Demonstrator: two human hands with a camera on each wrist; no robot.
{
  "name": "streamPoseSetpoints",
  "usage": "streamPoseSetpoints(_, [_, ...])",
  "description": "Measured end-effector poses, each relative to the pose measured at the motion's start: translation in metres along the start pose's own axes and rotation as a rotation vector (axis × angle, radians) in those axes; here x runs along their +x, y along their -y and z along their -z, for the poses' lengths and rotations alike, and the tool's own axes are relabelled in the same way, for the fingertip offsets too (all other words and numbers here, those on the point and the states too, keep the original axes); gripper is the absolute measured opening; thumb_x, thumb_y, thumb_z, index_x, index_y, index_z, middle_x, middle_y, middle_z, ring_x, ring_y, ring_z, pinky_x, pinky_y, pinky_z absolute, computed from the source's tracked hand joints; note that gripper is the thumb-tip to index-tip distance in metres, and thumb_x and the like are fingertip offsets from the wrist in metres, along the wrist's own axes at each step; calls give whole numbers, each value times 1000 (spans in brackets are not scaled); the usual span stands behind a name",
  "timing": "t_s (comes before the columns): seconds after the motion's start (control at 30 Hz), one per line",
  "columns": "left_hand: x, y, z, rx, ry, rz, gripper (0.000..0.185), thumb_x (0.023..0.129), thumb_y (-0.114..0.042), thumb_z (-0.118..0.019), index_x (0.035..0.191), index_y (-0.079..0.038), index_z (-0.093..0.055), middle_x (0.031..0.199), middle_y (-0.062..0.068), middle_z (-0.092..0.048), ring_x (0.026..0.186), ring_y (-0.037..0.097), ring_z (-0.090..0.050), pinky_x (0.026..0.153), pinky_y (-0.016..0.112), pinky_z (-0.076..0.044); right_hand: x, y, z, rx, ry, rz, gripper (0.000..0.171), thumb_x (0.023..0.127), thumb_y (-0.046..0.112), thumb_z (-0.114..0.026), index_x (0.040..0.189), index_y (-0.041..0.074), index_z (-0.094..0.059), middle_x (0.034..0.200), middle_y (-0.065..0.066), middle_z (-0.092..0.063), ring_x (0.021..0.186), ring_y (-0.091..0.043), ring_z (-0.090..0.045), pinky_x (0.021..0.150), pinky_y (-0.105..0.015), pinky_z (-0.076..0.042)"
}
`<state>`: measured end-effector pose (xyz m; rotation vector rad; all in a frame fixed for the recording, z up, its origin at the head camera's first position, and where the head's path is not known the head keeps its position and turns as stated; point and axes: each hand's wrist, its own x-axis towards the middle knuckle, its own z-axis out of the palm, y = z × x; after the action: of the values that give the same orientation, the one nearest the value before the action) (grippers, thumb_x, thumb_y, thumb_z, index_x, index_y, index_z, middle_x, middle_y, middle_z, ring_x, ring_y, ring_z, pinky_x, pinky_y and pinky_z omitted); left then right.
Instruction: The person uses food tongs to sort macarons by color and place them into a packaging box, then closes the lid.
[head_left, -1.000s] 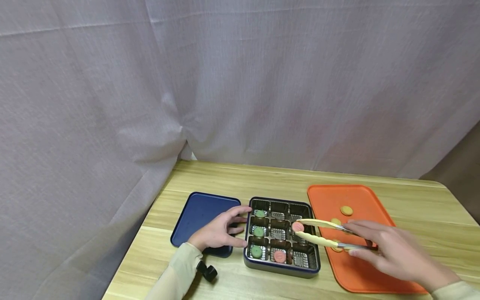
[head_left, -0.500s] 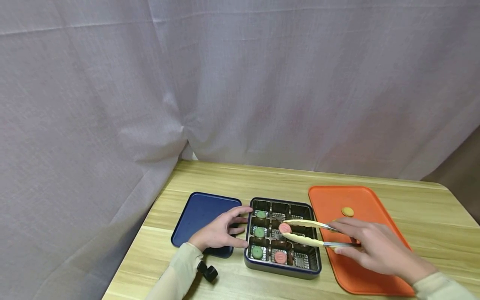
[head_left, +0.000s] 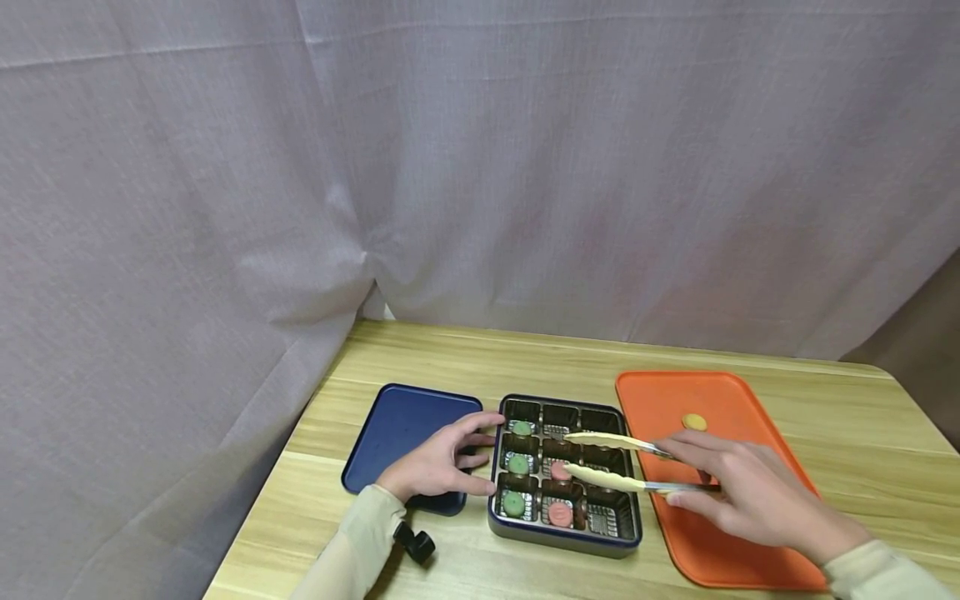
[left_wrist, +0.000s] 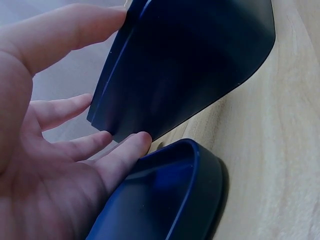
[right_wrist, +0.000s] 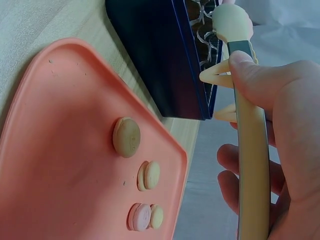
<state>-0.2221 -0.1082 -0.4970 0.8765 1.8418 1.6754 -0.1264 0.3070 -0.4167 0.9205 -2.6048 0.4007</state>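
My left hand (head_left: 442, 462) rests its fingertips against the left side of a dark blue box (head_left: 564, 540) with a divided inner tray. In the left wrist view its fingers (left_wrist: 75, 107) are spread along the box edge. With my right hand (head_left: 750, 487) I hold yellow-tipped metal tongs (head_left: 607, 480) over the box, their tips apart. A pink macaron (head_left: 558, 471) sits in the centre compartment, just left of the lower tip. Another pink macaron (head_left: 560, 514) lies in the compartment nearer me. Green macarons (head_left: 513, 503) fill the left column.
An orange tray (head_left: 723, 562) stands right of the box. The right wrist view shows several macarons on it, a yellowish one (right_wrist: 127, 137) and a pink one (right_wrist: 140, 217) among them. A blue lid (head_left: 408, 425) lies left of the box, partly under my left hand.
My right hand brought the tongs leftward with the pink macaron, then let it go into the centre compartment; the tips are now wider apart. My left hand has stayed in place.
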Motion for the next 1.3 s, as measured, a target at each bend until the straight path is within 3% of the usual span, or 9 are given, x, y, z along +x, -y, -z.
streamPoseSetpoints(0.13, [0,0,0,2,2,-5,94,84,3,-84,162,-3,-32,167,21,-30,147,40,-41,120,44,-45,-3,-1,2,1,-10,-16,58,76,30,-96,128,22,-73,117,13,-71,67,13,-44,53,-12,-33])
streamPoseSetpoints(0.3, [0,-1,0,12,0,-7,94,84,3,-85,162,-4,-32,167,20,-30,147,40,-42,120,44,-45,-8,-3,7,-14,-24,-50,63,73,31,-97,130,21,-73,129,-7,-72,65,13,-42,54,-10,-31])
streamPoseSetpoints(0.4, [0,-1,1,16,-1,-4,95,84,2,-85,163,-4,-32,167,19,-31,147,39,-42,120,44,-44,-12,-6,10,-14,-24,-49,67,71,28,-98,132,18,-73,132,-12,-71,66,13,-43,53,-10,-31])
streamPoseSetpoints(0.63, [-1,0,1,28,1,0,96,84,1,-85,163,-5,-31,168,17,-30,147,38,-42,120,44,-45,-22,-15,19,-15,-39,-42,72,69,24,-98,135,18,-71,120,8,-70,68,11,-45,54,-8,-32])
streamPoseSetpoints(0.8, [0,1,1,30,1,4,96,84,2,-85,163,-6,-32,168,16,-31,147,37,-43,120,42,-45,-35,-25,27,-17,-57,-71,72,67,17,-99,133,19,-72,121,7,-71,69,10,-49,56,-9,-38])
streamPoseSetpoints(1.1, [-1,-1,1,22,1,3,95,84,2,-85,163,-6,-32,168,15,-31,147,36,-43,120,45,-45,-64,-41,35,-76,-85,-165,72,64,17,-99,130,21,-74,103,17,-62,68,10,-43,50,-10,-26])
streamPoseSetpoints(1.3, [-1,0,1,23,4,-2,95,85,0,-85,163,-5,-32,168,17,-30,147,37,-43,120,44,-45,-88,-58,36,-98,-117,-201,75,59,17,-100,130,23,-75,104,23,-59,66,11,-41,48,-9,-24])
